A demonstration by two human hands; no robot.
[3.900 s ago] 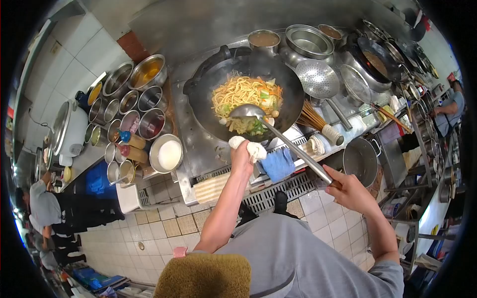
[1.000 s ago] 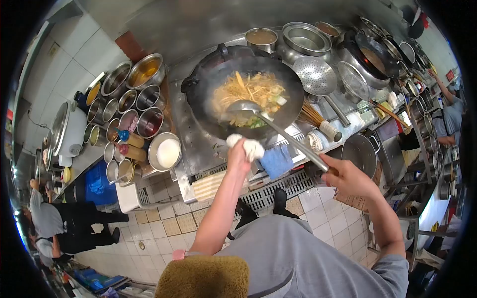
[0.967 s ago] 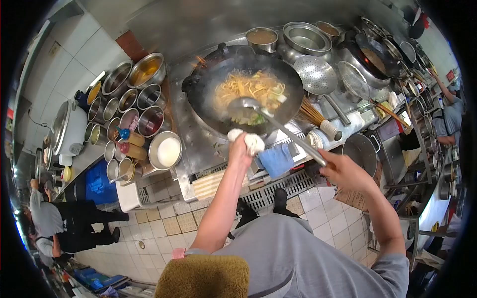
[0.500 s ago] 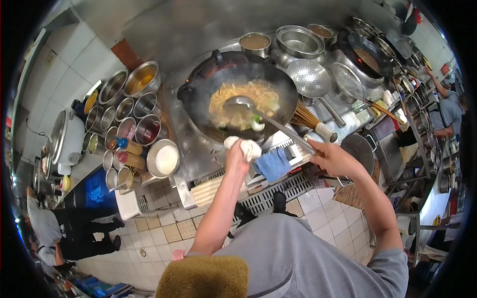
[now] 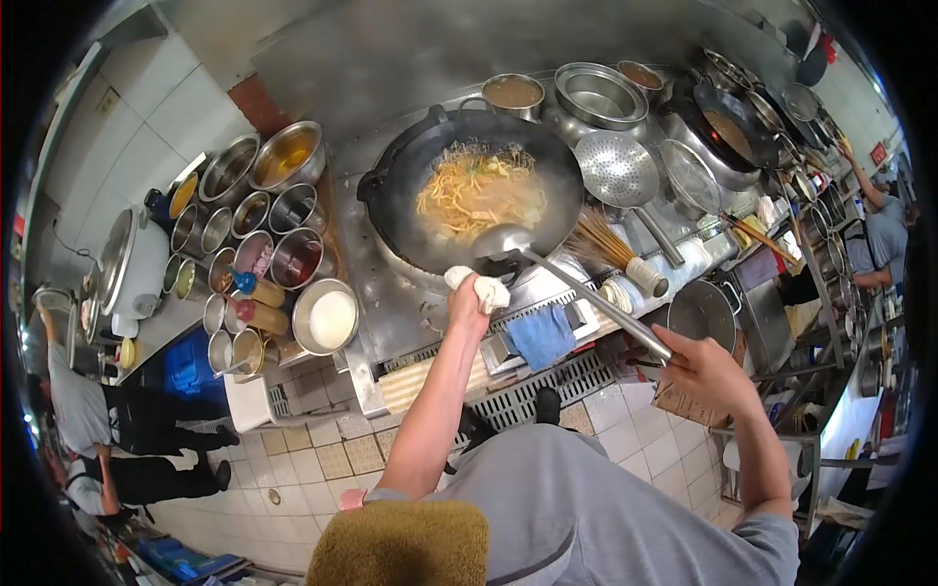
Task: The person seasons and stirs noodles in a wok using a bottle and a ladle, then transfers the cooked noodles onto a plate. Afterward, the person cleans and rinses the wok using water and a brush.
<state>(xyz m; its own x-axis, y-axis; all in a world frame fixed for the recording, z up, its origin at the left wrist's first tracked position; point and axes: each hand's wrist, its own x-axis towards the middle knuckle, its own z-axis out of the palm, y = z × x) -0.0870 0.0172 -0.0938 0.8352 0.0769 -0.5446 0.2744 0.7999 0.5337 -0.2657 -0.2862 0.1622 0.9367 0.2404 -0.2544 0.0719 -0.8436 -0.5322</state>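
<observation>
A large black wok (image 5: 401, 210) sits on the range with steaming noodles (image 5: 479, 195) in it. My left hand (image 5: 469, 311) is closed around a folded white cloth (image 5: 477, 289) at the wok's near rim; whether a handle lies under the cloth is hidden. My right hand (image 5: 708, 371) grips the end of a long metal ladle (image 5: 586, 293). The ladle's bowl (image 5: 503, 241) is over the near side of the wok, close to the rim, and the noodles lie beyond it.
Left of the range stand several metal containers (image 5: 298, 256), squeeze bottles (image 5: 259, 314) and a bowl of white contents (image 5: 330, 318). On the right lie a perforated strainer (image 5: 616, 168), a bamboo brush (image 5: 611, 244) and a blue cloth (image 5: 542, 337). Other people (image 5: 83, 391) stand far left and far right.
The ladle has come back from the middle of the food to the near rim, my right hand moving right and toward me. The noodles have shifted and bunched toward the wok's far side.
</observation>
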